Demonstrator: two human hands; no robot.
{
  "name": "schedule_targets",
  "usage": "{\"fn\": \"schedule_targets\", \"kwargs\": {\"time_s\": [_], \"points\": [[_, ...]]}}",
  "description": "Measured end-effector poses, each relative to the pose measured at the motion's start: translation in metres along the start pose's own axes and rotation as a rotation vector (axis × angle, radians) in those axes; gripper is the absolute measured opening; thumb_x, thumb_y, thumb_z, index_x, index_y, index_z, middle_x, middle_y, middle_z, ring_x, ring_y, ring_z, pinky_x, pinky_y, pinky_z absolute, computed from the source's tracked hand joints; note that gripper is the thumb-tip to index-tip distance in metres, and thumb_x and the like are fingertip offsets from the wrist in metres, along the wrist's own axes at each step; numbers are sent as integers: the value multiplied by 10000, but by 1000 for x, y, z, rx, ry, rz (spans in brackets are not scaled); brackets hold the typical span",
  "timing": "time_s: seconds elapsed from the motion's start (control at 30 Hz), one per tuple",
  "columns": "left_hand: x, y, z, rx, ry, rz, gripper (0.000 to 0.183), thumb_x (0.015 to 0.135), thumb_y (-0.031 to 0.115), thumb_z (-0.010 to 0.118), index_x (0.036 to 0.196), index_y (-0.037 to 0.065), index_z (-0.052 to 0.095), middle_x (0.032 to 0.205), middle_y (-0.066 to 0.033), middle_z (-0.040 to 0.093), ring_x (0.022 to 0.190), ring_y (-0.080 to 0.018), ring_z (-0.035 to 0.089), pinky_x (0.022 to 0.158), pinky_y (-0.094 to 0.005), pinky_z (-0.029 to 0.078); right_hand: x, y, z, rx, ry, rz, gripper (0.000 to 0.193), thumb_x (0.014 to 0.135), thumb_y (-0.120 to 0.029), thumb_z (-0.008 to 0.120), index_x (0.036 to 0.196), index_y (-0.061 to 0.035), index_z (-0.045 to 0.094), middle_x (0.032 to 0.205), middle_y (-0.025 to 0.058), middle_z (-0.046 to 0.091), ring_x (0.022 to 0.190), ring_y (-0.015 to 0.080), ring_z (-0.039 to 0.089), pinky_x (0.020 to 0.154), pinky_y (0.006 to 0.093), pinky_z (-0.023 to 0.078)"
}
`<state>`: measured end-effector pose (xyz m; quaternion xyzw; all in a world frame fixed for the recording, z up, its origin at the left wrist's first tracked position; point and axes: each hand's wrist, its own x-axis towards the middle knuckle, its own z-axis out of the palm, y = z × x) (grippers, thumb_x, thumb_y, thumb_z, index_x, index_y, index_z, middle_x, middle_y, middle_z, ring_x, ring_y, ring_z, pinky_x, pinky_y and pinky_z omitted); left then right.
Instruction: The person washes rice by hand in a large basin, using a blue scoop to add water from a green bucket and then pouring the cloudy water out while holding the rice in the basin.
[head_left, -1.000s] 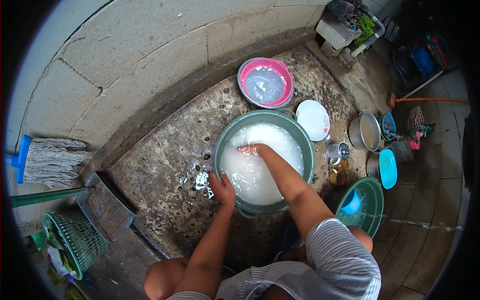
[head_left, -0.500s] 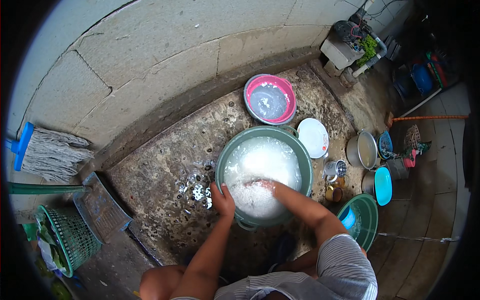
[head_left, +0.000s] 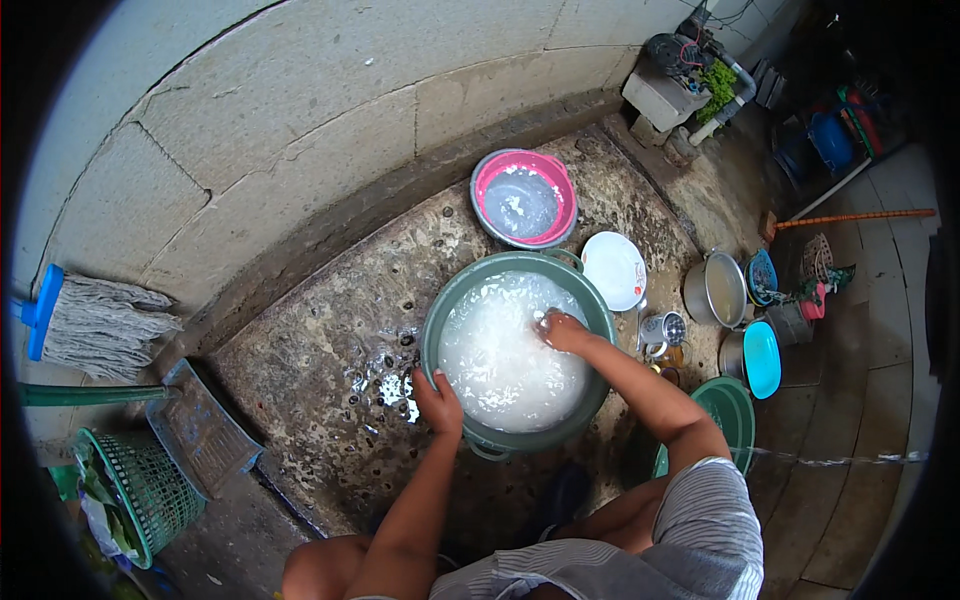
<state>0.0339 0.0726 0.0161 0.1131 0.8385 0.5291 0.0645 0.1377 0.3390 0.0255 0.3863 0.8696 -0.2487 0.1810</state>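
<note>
A large green basin (head_left: 612, 350) holds cloudy white water with pale grains that look like rice (head_left: 500, 375). At its left rim, my left hand (head_left: 438, 402) grips the edge, thumb on top and fingers around the outside. My right hand (head_left: 565, 332) is at the right part of the water's surface, its fingers curled down and partly wet. White bits cling near those fingertips; what lies inside them is hidden.
Beyond the basin stands a pink-rimmed tub (head_left: 568, 190) of water. To the right are a white plate (head_left: 614, 272), a metal cup (head_left: 662, 330), a pot (head_left: 716, 290) and another green basin (head_left: 738, 410). A mop (head_left: 105, 315), dustpan (head_left: 205, 430) and green basket (head_left: 150, 490) stand left.
My right hand has moved up and right, out of the heaped white grains toward the basin's right side. The grains have spread under the water. My left hand stays on the rim.
</note>
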Motion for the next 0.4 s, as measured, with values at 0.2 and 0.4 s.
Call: {"fn": "schedule_targets", "kwargs": {"time_s": [0.2,0.4], "points": [[2,-19,-11,80,-10,-31,359,926,227,475,1129,-69,468,1008,-240,553,924,-386,533,838,-419,404,-11,8,12,-30,-425,116,808,752,-593,583,1270,17,476,1345,231,433,1223,355,442,1004,390,361],[0,-6,6,-45,66,33,195,892,169,486,935,-21,478,832,-196,511,786,-368,500,724,-447,382,5,87,95,727,-450,104,786,822,-667,469,1409,-158,357,1504,128,206,1379,298,178,1129,433,94]]}}
